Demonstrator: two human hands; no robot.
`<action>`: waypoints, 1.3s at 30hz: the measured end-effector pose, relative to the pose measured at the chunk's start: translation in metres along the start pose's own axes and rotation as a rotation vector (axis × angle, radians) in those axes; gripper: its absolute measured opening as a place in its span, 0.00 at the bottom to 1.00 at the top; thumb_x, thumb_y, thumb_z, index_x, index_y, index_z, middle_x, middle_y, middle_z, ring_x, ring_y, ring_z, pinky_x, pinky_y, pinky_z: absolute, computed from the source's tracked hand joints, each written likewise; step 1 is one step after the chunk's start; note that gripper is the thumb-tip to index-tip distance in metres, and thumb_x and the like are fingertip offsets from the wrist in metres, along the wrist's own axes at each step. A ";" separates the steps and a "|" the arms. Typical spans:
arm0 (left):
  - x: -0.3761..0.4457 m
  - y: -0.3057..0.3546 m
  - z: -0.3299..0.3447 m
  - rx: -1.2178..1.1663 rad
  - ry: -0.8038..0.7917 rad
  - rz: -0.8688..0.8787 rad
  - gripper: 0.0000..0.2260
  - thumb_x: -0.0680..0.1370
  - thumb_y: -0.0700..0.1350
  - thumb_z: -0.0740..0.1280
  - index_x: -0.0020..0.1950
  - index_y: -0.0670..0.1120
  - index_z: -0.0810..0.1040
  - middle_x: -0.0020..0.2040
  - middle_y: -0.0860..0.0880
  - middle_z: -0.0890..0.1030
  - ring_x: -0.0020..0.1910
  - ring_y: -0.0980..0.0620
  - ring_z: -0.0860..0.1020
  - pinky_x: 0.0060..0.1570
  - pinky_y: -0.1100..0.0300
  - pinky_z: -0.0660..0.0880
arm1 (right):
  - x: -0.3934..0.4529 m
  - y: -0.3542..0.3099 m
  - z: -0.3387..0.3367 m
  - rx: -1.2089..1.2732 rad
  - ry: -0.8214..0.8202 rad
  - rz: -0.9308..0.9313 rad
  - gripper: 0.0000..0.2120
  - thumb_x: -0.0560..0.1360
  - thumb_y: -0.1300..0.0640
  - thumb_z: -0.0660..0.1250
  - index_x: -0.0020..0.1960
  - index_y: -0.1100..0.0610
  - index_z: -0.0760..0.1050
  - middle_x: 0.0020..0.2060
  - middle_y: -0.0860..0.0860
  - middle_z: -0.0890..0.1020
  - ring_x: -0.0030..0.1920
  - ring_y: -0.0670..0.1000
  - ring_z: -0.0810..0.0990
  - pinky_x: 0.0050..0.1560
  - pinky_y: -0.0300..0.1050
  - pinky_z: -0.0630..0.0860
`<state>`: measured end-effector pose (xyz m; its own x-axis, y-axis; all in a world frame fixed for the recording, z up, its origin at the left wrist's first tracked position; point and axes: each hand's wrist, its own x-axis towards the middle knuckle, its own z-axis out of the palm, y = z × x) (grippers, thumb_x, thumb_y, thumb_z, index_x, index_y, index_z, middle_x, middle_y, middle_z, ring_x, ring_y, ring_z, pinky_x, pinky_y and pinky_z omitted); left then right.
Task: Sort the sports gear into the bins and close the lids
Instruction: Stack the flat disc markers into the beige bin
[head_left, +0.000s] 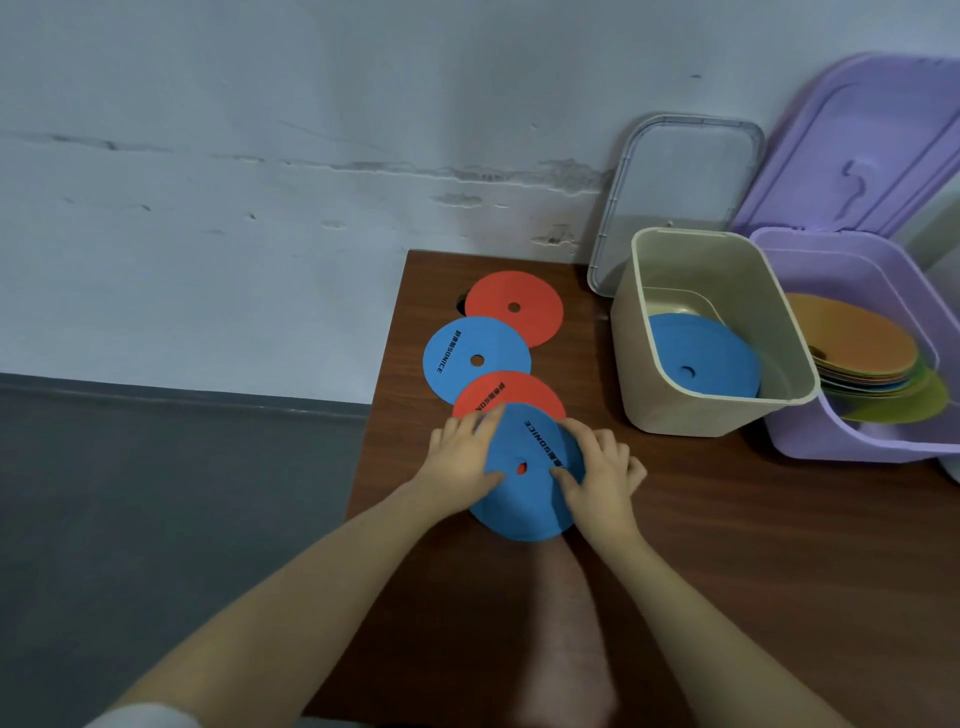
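My left hand grips the near blue disc at its nine o'clock edge, thumb on top near the centre hole and fingers curled over the rim. My right hand pinches the same disc at three o'clock, thumb on the upper face, fingers curled round the edge. The disc looks tilted, its far edge lying over a red disc at twelve o'clock; red shows through the hole.

Further out along twelve o'clock lie a second blue disc and another red disc, overlapping in a row on the brown table.

At two o'clock stands the beige bin, open, with one blue disc already inside; its clear lid leans on the wall behind. Just beside it at three o'clock, the purple bin holds a stack of mixed-colour discs, its purple lid also propped up.

I judge I'm mid-sort, picking up a blue disc. Next I'd lift it clear of the red one beneath without dragging that along, then carry it toward two o'clock into the beige bin. Three discs and both lids remain.
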<state>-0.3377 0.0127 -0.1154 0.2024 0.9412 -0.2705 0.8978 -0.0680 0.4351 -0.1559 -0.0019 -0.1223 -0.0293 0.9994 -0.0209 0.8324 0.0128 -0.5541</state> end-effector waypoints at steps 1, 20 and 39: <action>0.000 0.000 0.001 -0.039 0.012 -0.014 0.37 0.75 0.50 0.67 0.76 0.52 0.46 0.72 0.47 0.60 0.68 0.46 0.60 0.67 0.51 0.56 | 0.004 -0.001 -0.001 -0.004 0.007 -0.034 0.26 0.72 0.60 0.69 0.66 0.44 0.68 0.51 0.46 0.69 0.54 0.48 0.65 0.55 0.41 0.49; 0.035 -0.013 -0.021 -0.045 0.286 -0.138 0.36 0.76 0.46 0.67 0.77 0.50 0.49 0.62 0.45 0.61 0.60 0.49 0.63 0.60 0.59 0.60 | 0.082 -0.019 0.008 0.201 -0.018 -0.043 0.25 0.72 0.61 0.69 0.68 0.53 0.68 0.55 0.48 0.70 0.59 0.51 0.69 0.63 0.48 0.65; 0.028 -0.019 0.002 -0.085 0.109 -0.188 0.37 0.74 0.50 0.68 0.76 0.50 0.49 0.70 0.45 0.58 0.64 0.45 0.60 0.63 0.54 0.63 | 0.063 -0.019 0.021 0.167 -0.154 0.292 0.30 0.70 0.58 0.69 0.68 0.43 0.63 0.61 0.51 0.70 0.62 0.54 0.64 0.64 0.52 0.54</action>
<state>-0.3481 0.0401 -0.1330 -0.0127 0.9653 -0.2607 0.8788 0.1352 0.4576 -0.1848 0.0597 -0.1306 0.1028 0.9433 -0.3157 0.7168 -0.2903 -0.6340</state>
